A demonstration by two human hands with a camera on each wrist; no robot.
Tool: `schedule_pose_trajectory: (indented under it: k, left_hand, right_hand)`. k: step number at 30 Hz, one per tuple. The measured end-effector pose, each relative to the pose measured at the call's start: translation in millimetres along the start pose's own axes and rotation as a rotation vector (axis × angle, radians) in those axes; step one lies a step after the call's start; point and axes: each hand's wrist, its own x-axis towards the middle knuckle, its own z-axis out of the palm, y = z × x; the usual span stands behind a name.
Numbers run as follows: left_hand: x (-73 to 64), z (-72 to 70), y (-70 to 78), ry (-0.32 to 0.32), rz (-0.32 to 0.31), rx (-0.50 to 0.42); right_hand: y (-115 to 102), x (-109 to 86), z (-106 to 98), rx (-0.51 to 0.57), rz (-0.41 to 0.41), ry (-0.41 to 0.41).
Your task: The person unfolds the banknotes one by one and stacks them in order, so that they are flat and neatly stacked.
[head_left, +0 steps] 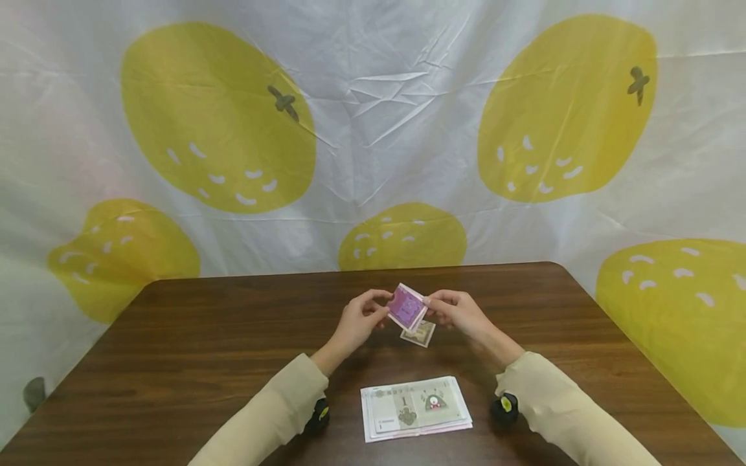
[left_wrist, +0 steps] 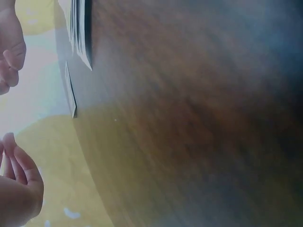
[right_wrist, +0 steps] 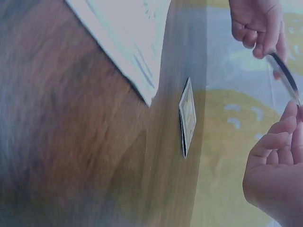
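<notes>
Above the table's far half, a small purple paper note [head_left: 406,307] is held tilted, with whitish paper edges showing under it. My left hand [head_left: 357,321] pinches its left edge between thumb and fingers. The right hand [head_left: 462,315] pinches the upper right edge. Seen from the right wrist, the note [right_wrist: 284,78] appears nearly edge-on between the left hand [right_wrist: 258,23] and the right hand [right_wrist: 277,175]. A small brownish note [head_left: 421,334] lies on the table just below it. Nearer me is a stack of larger printed play banknotes [head_left: 416,408], marked 1 with a cartoon figure.
The dark wooden table [head_left: 204,349] has rounded far corners. Behind it hangs a white cloth [head_left: 373,129] printed with yellow fruit. A dark rounded object [head_left: 34,392] shows beyond the table's left edge.
</notes>
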Motion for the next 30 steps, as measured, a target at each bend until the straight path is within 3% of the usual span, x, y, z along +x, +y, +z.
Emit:
schedule_pose_trajectory:
  k: [6,12,21,27,30]
  left_hand:
    - [-2.5,1.8,-2.1,-0.062,0.057,0.155]
    - [-4.7,4.0,1.3,-0.109,0.046,0.207]
    - [-4.8,3.7,2.0,-0.090,0.053,0.170]
    - [-4.9,4.2,2.8,-0.011,0.060,0.202]
    - [-4.6,4.4,1.0,0.019,0.038,0.142]
  right_hand:
    - [-2.0,-1.5,1.9,0.164,-0.004,-0.004]
    - [-3.3,-1.9,1.6,0.161,-0.037,0.002]
    - [-3.9,-1.8,2.8,0.085,-0.056,0.044]
    - [-4.6,-3.7,2.3,0.048,-0.044,0.080]
    - [-3.8,-4.4,0.0,0.013,-0.035,0.096]
